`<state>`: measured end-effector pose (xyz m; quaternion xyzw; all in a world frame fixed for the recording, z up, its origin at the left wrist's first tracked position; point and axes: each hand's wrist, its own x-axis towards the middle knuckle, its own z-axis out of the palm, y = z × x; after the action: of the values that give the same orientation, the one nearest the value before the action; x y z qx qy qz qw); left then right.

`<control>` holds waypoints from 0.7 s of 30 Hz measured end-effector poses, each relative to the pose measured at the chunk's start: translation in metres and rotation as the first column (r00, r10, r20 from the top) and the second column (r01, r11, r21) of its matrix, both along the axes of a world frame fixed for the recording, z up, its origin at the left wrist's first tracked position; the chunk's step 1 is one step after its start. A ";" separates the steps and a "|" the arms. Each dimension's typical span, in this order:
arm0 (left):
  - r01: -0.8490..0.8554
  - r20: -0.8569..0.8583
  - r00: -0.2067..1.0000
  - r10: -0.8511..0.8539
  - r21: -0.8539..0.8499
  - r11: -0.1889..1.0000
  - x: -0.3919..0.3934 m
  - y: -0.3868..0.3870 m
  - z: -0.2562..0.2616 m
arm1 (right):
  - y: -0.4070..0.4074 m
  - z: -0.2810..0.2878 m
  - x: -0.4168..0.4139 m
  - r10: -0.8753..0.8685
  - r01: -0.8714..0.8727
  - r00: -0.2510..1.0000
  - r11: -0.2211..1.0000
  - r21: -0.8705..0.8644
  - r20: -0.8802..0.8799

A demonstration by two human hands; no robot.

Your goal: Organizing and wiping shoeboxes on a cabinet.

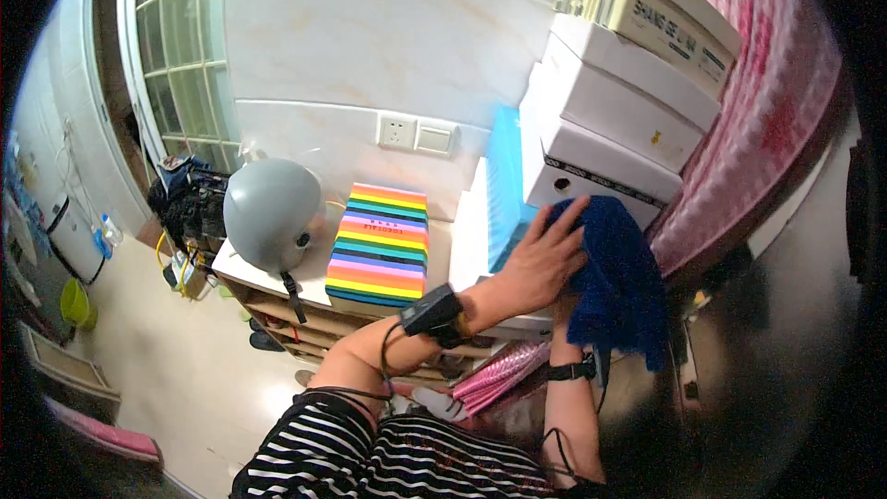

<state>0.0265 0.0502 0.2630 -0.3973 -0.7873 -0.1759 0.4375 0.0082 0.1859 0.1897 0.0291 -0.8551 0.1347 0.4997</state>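
Note:
A dark blue cloth (617,277) hangs in front of the stacked boxes at the right. My left hand (547,260) lies against the cloth's upper left edge, its fingers spread and pointing up and to the right. Most of my right hand (565,312) is hidden behind or under the cloth; only its wrist and a little of the hand show, so its grip cannot be seen. Just behind my left hand stands a light blue box (506,180), next to a white shoe box (596,184) with a round hole.
A grey helmet (274,215) and a rainbow-striped box (380,242) sit on a white shoe rack (312,291). More boxes (630,90) are piled high at the right, beside a pink curtain (769,118). A wall socket (397,132) is behind.

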 end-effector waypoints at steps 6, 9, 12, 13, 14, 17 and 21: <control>0.107 0.033 0.994 -0.105 -0.059 0.993 0.000 0.012 -0.047 | 0.032 -0.028 0.022 -0.329 0.154 0.923 0.790 0.594 0.198; 0.226 0.128 0.967 -0.221 -0.021 0.974 0.012 -0.004 -0.077 | -0.001 0.017 0.023 -0.482 0.085 0.592 0.834 0.544 0.646; 0.160 0.197 0.970 -0.142 -0.079 0.984 0.026 -0.018 -0.102 | -0.046 0.088 0.073 -0.421 0.039 0.440 0.891 0.452 0.793; 0.126 0.202 0.974 -0.101 -0.115 0.985 0.026 -0.026 -0.112 | -0.051 0.080 0.070 -0.343 0.081 0.598 0.925 0.372 0.724; 0.090 0.207 0.977 -0.057 -0.153 0.984 0.027 -0.035 -0.122 | -0.057 0.072 0.067 -0.252 0.089 0.741 0.956 0.281 0.622; 0.109 0.333 0.943 -0.005 -0.292 0.950 0.035 -0.040 -0.139 | -0.035 0.024 0.046 -0.016 0.022 0.999 0.974 -0.225 0.031; 0.199 0.804 0.594 -0.030 -0.110 0.974 0.060 -0.044 -0.170 | 0.013 0.002 0.008 -0.316 0.307 0.949 0.918 -0.252 0.004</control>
<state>0.0868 0.0063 0.0934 -0.3664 -0.8850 -0.2870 -0.0114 0.0159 0.1994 0.1912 -0.1676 -0.8157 0.1592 0.5302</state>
